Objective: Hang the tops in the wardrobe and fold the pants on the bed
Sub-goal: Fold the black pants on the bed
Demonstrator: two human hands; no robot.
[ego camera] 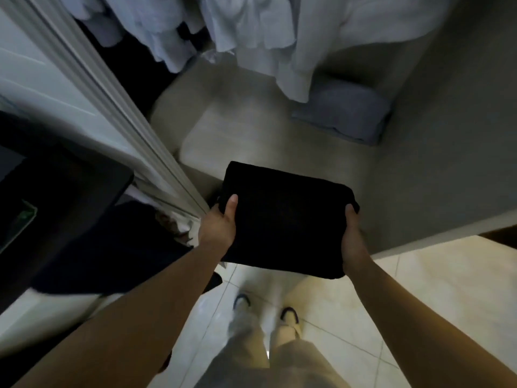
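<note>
while the view is blurred and dim, the layout reads well enough from left to right. at the far left stands a pale wardrobe door with its ribbed edge running down toward the middle, and dark cloth is heaped below it, too dark to say what garment it is. light blue and white tops hang at the far side, above the wardrobe floor.

the left hand grasps the left edge of the folded black pants, thumb on top and the other fingers hidden beneath. the pants sit as a neat flat rectangle held in the air, between the two hands, just in front of the open wardrobe and above the tiled floor. the right hand clasps the right edge in the same way, thumb on top.

further right, a folded blue-grey garment lies on the wardrobe floor near the grey side wall.

judging by this, the tops seem to be hung and this pair is folded; what looks left is to set it down, perhaps beside the blue-grey piece. whether the dark heap at left needs handling cannot be told, and the bed is not in view.
</note>
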